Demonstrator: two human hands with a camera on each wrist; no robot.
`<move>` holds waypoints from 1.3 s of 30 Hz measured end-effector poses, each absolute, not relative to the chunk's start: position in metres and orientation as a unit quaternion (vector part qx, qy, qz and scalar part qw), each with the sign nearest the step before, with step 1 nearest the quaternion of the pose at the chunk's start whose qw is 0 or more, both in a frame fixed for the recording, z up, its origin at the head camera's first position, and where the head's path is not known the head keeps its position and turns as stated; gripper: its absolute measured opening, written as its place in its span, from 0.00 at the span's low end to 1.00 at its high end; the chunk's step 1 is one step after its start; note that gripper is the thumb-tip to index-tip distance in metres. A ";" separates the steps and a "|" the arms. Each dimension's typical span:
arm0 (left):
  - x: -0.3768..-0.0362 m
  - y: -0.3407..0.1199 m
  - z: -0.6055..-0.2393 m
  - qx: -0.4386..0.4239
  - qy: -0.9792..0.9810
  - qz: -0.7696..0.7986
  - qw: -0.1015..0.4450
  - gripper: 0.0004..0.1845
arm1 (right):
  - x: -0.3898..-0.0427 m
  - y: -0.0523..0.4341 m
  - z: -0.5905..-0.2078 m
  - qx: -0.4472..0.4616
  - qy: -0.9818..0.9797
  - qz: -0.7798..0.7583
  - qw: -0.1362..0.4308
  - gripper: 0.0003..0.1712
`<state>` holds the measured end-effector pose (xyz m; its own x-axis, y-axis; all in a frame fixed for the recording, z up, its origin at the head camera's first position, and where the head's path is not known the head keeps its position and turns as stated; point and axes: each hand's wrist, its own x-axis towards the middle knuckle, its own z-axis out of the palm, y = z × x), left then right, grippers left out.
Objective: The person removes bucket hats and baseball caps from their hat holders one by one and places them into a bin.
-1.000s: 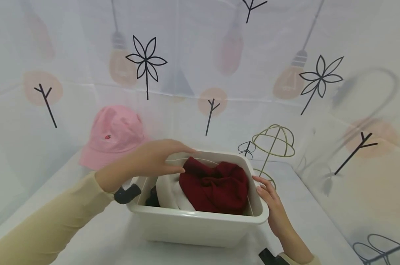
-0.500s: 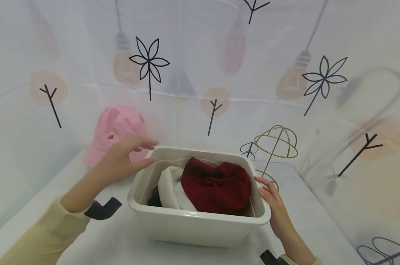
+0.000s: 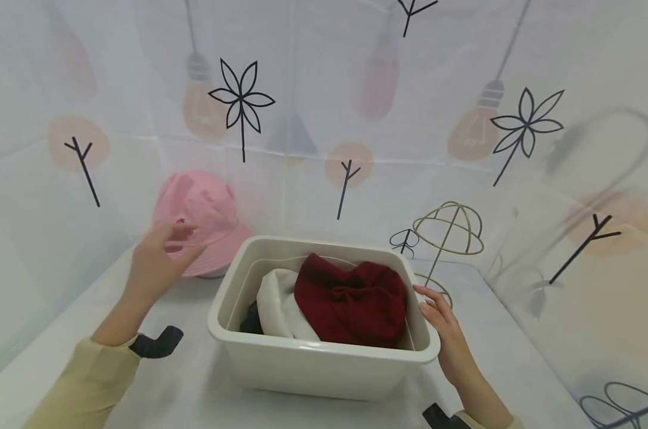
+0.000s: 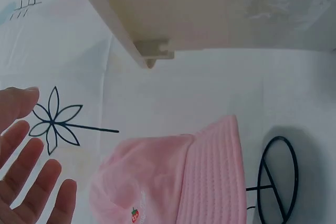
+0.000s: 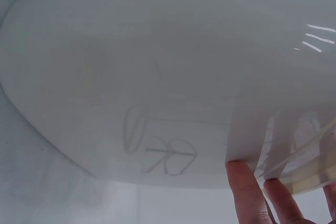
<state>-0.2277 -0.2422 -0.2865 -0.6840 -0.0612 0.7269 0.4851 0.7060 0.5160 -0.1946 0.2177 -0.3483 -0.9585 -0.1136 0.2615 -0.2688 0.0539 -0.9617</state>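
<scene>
My left hand (image 3: 155,262) is held up in front of the pink bucket hat (image 3: 195,199), thumb and fingers spread apart. It overlaps the hat's brim in the head view. In the left wrist view its fingers (image 4: 31,174) hold nothing, and the hat shows a small strawberry patch. My right hand (image 3: 449,339) rests on the right side of a white plastic tub (image 3: 324,351), its fingertips at the rim. Inside the tub lie a bunched dark red cloth (image 3: 351,304), a white cloth (image 3: 278,304) and something black (image 3: 251,320), partly covered.
Behind the tub's right rear corner stands a thin gold wire stand (image 3: 447,229) with a domed top. A white cloth with printed plants and bulbs hangs at the back (image 3: 313,89). The white table (image 3: 184,381) extends on both sides of the tub.
My left hand has moved from above the tub leftward to the pink bucket hat. My right hand has stayed at the tub's right side, and the tub's contents look the same.
</scene>
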 end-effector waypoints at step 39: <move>-0.309 -0.302 -0.289 0.134 -0.906 -0.345 0.207 0.41 | -0.194 0.216 -0.348 0.137 -0.723 0.674 0.062 0.20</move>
<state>-0.3088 -0.3024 -0.2895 -0.8786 -0.3856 0.2817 -0.1009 0.7264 0.6798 -0.1937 0.2162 -0.3479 -0.9548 -0.1152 0.2741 -0.2816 0.0538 -0.9580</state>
